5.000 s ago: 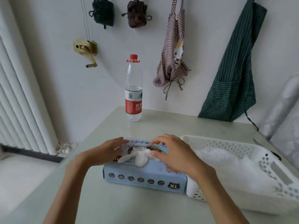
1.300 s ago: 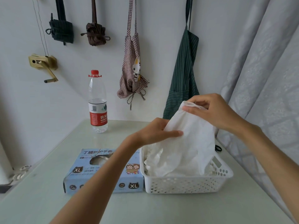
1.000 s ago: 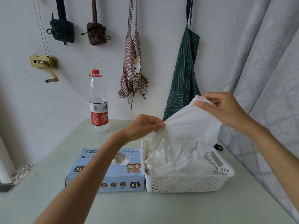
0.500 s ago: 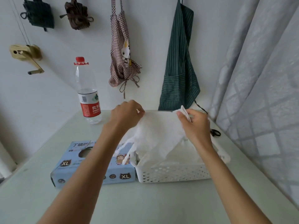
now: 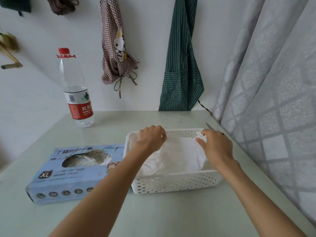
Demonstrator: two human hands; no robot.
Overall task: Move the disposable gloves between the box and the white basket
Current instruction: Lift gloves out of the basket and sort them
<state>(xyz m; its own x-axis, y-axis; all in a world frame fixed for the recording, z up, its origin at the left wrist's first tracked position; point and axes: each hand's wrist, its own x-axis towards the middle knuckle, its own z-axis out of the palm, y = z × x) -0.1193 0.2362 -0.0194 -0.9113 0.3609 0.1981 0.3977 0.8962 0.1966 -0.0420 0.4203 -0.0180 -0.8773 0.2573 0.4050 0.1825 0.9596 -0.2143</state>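
A: White plastic, full of small holes: that is the white basket [image 5: 176, 183], standing on the pale green surface [image 5: 153, 211] just right of the box [image 5: 68, 175].

B: And the disposable gloves?

A: One white glove [image 5: 181, 154] is spread across the top of the basket, over the pile already lying inside. Both hands are on it. The left hand [image 5: 150, 138] has its fingers [image 5: 162, 134] curled and pinching the glove's far left edge. The right hand [image 5: 215, 144] pinches the far right edge, where a small fold of the material sticks up between its thumb and fingers.

B: Is the glove lifted clear of the basket?

A: No, it sags down into it; only the pinched edge sits about level with the rim.

B: What about the box?

A: Light blue cardboard, lying flat, marked XL on the top and with a row of round pictures on the front. Its oval opening shows more gloves [image 5: 87, 159] bunched inside. It touches the basket's left wall, or sits just beside it; the left forearm hides the join.

B: Anything else around?

A: A clear water bottle [image 5: 75, 89] with a red cap and red label stands upright at the back left. On the wall hang a checked apron [image 5: 116, 48] and a green striped apron [image 5: 181, 65]. A grey curtain [image 5: 273, 82] fills the right side.
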